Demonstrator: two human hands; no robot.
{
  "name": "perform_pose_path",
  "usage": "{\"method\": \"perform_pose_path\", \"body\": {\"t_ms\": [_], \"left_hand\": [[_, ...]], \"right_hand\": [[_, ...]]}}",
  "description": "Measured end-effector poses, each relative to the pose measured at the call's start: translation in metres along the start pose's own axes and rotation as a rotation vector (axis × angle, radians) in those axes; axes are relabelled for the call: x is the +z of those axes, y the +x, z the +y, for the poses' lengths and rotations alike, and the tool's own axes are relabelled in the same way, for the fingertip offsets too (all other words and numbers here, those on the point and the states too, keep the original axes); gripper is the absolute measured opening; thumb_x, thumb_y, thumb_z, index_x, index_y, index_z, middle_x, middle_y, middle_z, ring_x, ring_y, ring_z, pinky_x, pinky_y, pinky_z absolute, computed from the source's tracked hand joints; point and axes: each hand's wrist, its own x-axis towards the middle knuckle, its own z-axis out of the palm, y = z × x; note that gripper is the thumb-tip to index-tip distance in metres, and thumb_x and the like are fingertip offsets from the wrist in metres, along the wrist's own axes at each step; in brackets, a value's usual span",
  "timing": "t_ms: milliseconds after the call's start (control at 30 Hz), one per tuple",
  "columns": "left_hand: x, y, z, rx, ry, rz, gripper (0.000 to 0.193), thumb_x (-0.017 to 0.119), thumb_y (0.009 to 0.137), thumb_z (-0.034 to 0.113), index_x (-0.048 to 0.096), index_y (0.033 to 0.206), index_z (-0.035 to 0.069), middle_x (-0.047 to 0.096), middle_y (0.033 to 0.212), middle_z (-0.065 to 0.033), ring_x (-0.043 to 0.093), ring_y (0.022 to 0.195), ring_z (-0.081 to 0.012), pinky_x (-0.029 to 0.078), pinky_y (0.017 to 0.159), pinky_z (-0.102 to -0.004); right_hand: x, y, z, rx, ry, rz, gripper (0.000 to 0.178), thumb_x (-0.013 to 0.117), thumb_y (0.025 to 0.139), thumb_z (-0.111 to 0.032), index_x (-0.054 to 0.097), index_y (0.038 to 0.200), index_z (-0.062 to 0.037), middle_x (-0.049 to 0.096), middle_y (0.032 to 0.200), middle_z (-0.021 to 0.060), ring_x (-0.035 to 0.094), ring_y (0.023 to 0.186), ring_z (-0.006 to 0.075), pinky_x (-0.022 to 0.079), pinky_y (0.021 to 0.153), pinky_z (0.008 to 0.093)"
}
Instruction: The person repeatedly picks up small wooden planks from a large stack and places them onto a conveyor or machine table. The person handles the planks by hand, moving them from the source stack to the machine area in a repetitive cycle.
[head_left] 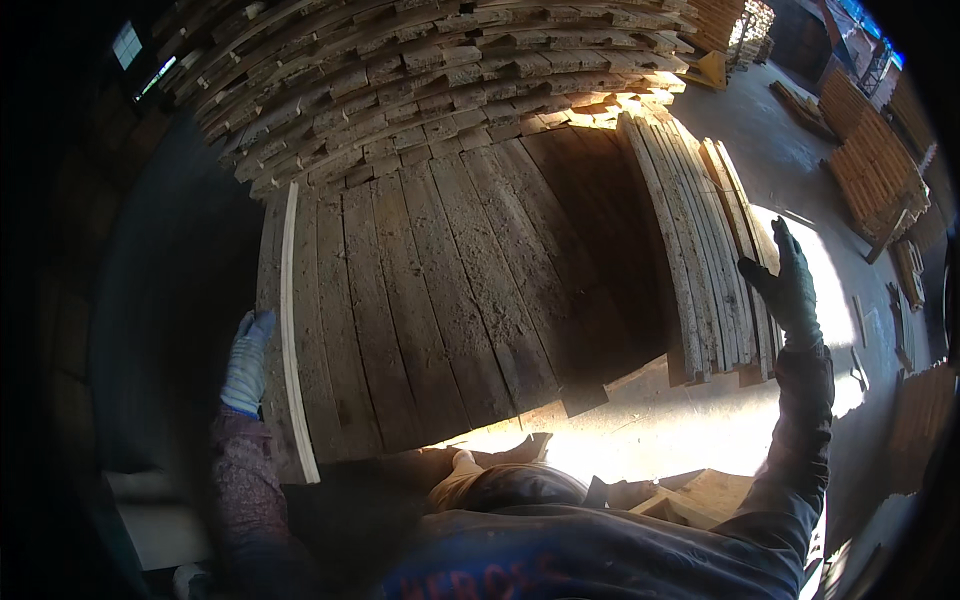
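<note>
My left hand (247, 365), in a pale striped work glove, is at the left edge of a layer of wide, rough boards (430, 290). Its fingers look stretched out along that edge, though part of them is in shade. Just right of it lies a thin, pale wooden strip (290, 330), running lengthwise on the layer. My right hand (793, 285), in a dark glove, is open with thumb and fingers apart. It holds nothing and is beside the outer edge of a bundle of narrow planks (700, 240) at the right of the layer.
A tall stack of boards with spacers (440, 80) rises behind the layer. More wood stacks (870, 150) stand on the concrete floor at far right. Cut wood pieces (700, 495) lie near my body, and a white panel (155, 520) is at lower left. Bright sunlight crosses the floor.
</note>
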Motion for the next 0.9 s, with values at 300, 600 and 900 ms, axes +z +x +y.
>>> {"method": "perform_pose_path", "body": {"t_ms": [300, 600, 900], "left_hand": [[-0.011, 0.033, -0.07, 0.011, -0.013, -0.282, 0.073, 0.063, 0.097, 0.048, 0.043, 0.152, 0.005, 0.049, 0.152, -0.0094, 0.041, 0.143, -0.0199, 0.03, 0.12, -0.0332], [-0.01, -0.028, -0.016, 0.002, -0.206, -0.244, 0.058, 0.065, 0.097, 0.045, 0.06, 0.138, 0.004, 0.061, 0.136, -0.0068, 0.054, 0.127, -0.0157, 0.04, 0.112, -0.0305], [0.019, 0.028, -0.08, -0.118, -0.348, -0.355, 0.052, 0.062, 0.1, 0.041, 0.06, 0.137, 0.004, 0.061, 0.138, -0.007, 0.053, 0.131, -0.018, 0.04, 0.111, -0.0288]], "right_hand": [[0.216, -0.134, -0.095, -0.762, -0.355, -0.216, 0.088, 0.081, 0.067, -0.022, 0.045, 0.147, -0.007, 0.048, 0.143, 0.0214, 0.045, 0.135, 0.0418, 0.036, 0.112, 0.0552], [0.168, -0.137, -0.11, -0.659, 0.044, -0.005, 0.053, 0.069, 0.086, -0.014, 0.056, 0.135, -0.0022, 0.057, 0.138, 0.0228, 0.058, 0.125, 0.0417, 0.052, 0.103, 0.0427], [0.149, -0.158, -0.194, -0.864, 0.117, -0.111, 0.051, 0.077, 0.084, -0.015, 0.061, 0.132, -0.0045, 0.061, 0.133, 0.0218, 0.066, 0.112, 0.0381, 0.057, 0.094, 0.0429]]}}
